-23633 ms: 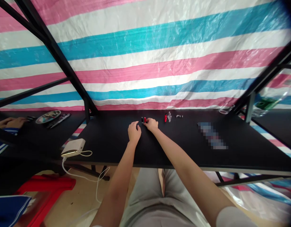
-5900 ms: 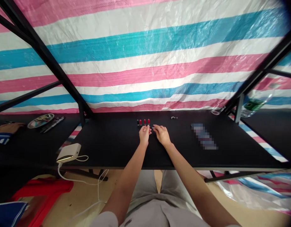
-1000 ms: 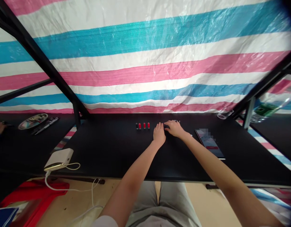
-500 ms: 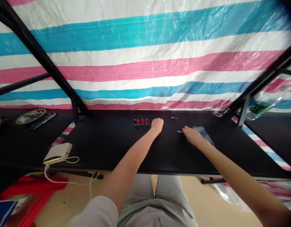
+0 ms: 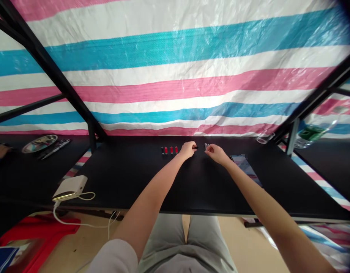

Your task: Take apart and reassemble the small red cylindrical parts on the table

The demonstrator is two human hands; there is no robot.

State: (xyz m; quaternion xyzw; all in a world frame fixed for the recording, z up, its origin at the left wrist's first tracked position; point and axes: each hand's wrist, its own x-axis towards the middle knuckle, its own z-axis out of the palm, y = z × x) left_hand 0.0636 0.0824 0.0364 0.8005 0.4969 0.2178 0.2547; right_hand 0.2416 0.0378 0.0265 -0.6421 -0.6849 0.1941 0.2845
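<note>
Grasping a small black plastic-looking cylinder (image 5: 195, 147) in the left hand (image 5: 188, 150) and, seemingly, a small clear tube (image 5: 206, 146) in the right hand (image 5: 216, 153), over the black surface (image 5: 129, 174); probably light, stiff, slippery; best pinched mid-length.

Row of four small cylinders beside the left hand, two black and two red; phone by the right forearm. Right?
Colour count is off: the head view shows one black cylinder and three red cylinders. The rest holds: four in a row beside the left hand, phone by the right forearm.
</note>
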